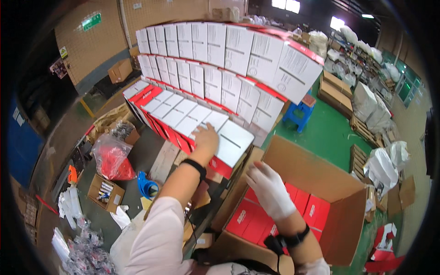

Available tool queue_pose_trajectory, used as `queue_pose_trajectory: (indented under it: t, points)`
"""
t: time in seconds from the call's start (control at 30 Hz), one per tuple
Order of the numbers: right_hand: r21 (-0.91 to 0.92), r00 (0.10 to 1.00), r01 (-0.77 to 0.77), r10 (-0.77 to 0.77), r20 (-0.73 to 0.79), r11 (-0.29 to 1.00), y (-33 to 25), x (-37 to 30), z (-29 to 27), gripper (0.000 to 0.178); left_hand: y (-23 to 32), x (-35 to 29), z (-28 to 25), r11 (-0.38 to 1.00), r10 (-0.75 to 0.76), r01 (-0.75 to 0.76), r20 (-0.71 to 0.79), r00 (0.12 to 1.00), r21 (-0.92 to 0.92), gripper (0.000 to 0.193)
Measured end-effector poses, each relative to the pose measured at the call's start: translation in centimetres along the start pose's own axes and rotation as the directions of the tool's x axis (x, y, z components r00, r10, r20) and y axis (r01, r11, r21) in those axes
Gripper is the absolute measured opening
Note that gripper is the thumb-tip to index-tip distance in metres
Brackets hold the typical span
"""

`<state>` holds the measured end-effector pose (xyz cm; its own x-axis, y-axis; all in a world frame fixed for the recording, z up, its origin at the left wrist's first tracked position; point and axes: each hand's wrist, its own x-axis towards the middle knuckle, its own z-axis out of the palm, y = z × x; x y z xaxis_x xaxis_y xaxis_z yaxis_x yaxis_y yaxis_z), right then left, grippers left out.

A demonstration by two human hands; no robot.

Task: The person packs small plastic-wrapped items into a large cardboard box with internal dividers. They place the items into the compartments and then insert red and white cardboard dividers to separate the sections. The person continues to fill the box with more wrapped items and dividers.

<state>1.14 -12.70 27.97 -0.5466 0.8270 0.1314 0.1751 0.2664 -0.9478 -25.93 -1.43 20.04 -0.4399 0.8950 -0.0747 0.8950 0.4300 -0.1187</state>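
Observation:
My left hand (206, 139) reaches over a row of red boxes with white faces (188, 123). Its fingers are spread and touch the upward white face of a box near the row's close end. Behind this row, more red-and-white boxes (213, 81) stand packed in two stacked tiers. My right hand (271, 191), in a white glove, hovers above the left side of an open cardboard carton (316, 167). Its fingers are slightly bent and apart, with nothing seen in them. Inside the carton, red boxes (250, 222) lie side by side; my right forearm hides some of them.
Left on the dark table are a blue tape dispenser (147, 185), a small carton of tubes (105, 194), a bag of red parts (112, 158) and a heap of clear plastic pieces (85, 252). A blue stool (299, 112) stands on the green floor beyond the carton.

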Motion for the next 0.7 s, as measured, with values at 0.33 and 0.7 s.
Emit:
queue_pose_trajectory:
  t: [0.33, 0.7]
  points:
    - [0.53, 0.76, -0.532, 0.648, -0.044, 0.66, 3.6, 12.2, 6.5, 0.058, -2.8, 1.7, -3.7, 0.954, -0.079, 0.111, 0.12, 0.99, -0.28, 0.061]
    - [0.419, 0.922, -0.297, 0.372, -0.109, 0.858, -9.5, 15.1, 9.4, 0.024, -12.3, -0.9, -14.1, 0.655, 0.221, 0.012, 0.207, 0.953, -0.755, 0.045]
